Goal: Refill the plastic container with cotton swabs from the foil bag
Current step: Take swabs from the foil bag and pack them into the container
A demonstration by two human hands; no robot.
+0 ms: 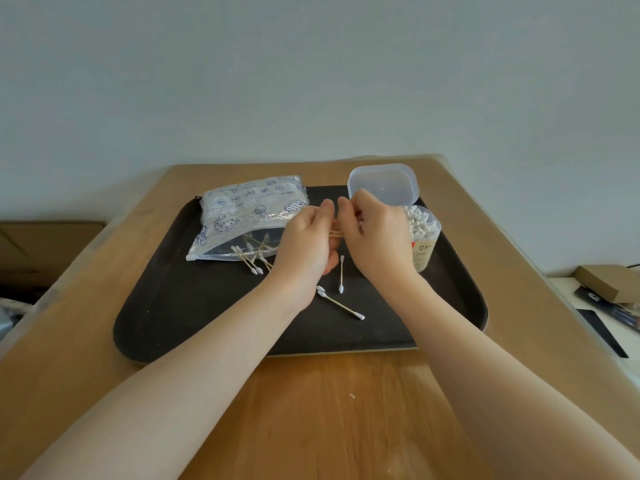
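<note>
A printed foil bag (247, 216) lies at the back left of a black tray (194, 306), its open mouth facing me with several cotton swabs (251, 258) spilling out. At the tray's back right stands a clear plastic container (424, 233) packed with swabs, its hinged lid (382, 183) open. My left hand (304, 244) and my right hand (375, 233) meet above the tray's middle. Together they hold a small bunch of swabs (335, 233) whose wooden sticks show between them. Loose swabs (341, 303) lie on the tray below my hands.
The tray sits on a wooden table (311, 410) against a pale wall. A cardboard box (609, 282) and dark items lie on a white surface to the right. A brown box (45, 247) stands at the left.
</note>
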